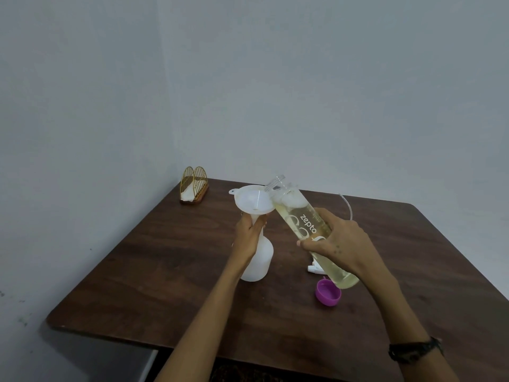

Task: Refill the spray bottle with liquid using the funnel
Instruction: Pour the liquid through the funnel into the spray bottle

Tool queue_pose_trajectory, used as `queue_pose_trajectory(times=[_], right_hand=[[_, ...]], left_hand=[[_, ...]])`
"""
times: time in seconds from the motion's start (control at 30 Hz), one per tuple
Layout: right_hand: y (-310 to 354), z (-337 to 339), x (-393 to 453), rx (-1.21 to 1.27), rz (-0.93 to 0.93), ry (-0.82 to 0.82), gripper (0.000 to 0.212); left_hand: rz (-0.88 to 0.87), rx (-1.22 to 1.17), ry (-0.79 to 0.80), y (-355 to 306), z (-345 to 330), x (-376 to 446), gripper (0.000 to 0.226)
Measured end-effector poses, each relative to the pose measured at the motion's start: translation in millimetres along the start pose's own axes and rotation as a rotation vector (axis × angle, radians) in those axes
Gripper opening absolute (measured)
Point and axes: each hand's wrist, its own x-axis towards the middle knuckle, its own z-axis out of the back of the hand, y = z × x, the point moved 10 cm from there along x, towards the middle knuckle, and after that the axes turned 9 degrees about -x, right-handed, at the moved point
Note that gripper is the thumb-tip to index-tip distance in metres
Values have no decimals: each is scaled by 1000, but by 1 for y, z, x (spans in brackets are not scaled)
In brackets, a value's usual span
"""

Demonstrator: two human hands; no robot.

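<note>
A white spray bottle [261, 260] stands on the dark wooden table [170, 257], its spray head off. A white funnel [254, 202] sits in its neck. My left hand [249, 232] grips the bottle's neck just under the funnel. My right hand [334, 241] holds a clear bottle [300, 216] with yellowish liquid and the word "zepto", tilted so its open mouth leans over the funnel's rim. The liquid has foam near the mouth. The detached spray head [314, 268] lies behind the clear bottle, its thin tube [348, 205] curving up.
A purple cap [327, 293] lies on the table near the clear bottle's base. A gold wire napkin holder [193, 187] stands at the far left corner by the wall. The table's front edge is close to me.
</note>
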Motion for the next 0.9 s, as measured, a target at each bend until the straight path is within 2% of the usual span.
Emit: queue_pose_trajectory(times=[0.47,0.9], right_hand=[[11,20,4,-140,52,-12,56],[22,32,3,-256,81,0,44]], left_hand=[[1,-16,0,1,-1,1,23],[-3,1,-2,2,2,-1,14]])
